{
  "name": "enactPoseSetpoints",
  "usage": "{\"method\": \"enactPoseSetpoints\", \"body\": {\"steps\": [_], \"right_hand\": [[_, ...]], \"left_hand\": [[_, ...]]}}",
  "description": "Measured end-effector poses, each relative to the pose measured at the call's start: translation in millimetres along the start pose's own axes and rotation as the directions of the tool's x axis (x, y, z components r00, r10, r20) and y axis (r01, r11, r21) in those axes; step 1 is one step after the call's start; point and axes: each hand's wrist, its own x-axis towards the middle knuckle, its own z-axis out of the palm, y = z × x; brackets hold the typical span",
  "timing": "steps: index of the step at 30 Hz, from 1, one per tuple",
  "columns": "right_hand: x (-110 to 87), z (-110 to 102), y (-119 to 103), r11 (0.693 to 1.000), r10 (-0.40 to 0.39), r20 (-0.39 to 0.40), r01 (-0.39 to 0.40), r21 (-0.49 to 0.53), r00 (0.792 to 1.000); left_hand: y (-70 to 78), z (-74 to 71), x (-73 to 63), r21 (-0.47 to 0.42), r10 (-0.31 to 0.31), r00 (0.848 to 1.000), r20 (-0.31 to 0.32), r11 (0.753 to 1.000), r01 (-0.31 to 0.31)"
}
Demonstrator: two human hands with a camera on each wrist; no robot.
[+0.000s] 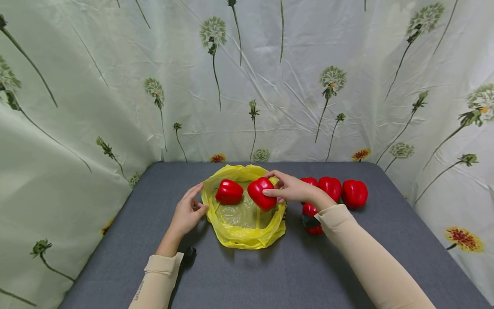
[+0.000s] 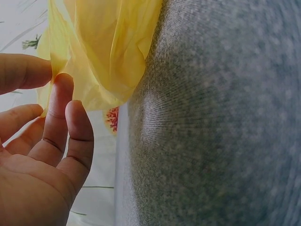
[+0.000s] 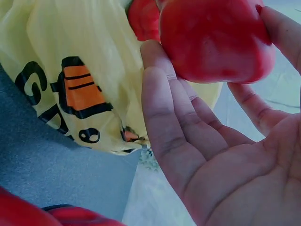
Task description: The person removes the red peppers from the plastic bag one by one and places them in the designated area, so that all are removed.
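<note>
A yellow plastic bag [image 1: 247,243] lies with its mouth spread wide on the dark grey table. Inside it, toward the left, rests one red bell pepper [image 1: 230,192]. My left hand [image 1: 187,216] pinches the left rim of the bag between thumb and fingers; the left wrist view shows the thin yellow film [image 2: 101,52] at the fingertips. Over the right part of the bag's mouth, my right hand [image 1: 292,189] grips a second red bell pepper [image 1: 258,194]. Thumb and fingers go round this pepper's sides in the right wrist view, where black and orange print [image 3: 84,89] shows on the bag.
Several more red bell peppers [image 1: 355,194] lie to the right of the bag, some partly hidden behind my right forearm. A small black object [image 1: 189,255] is beside my left wrist. Behind the table hangs a pale curtain [image 1: 247,86] with a dandelion pattern.
</note>
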Motion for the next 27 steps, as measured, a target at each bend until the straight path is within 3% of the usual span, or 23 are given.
{"method": "enactPoseSetpoints", "body": {"steps": [27], "right_hand": [[-50.5, -15, 43, 0.995, 0.023, -0.192, -0.004, 0.103, 0.981]], "left_hand": [[-0.9, 0.6, -0.6, 0.010, 0.001, 1.000, 0.003, 1.000, -0.001]]}}
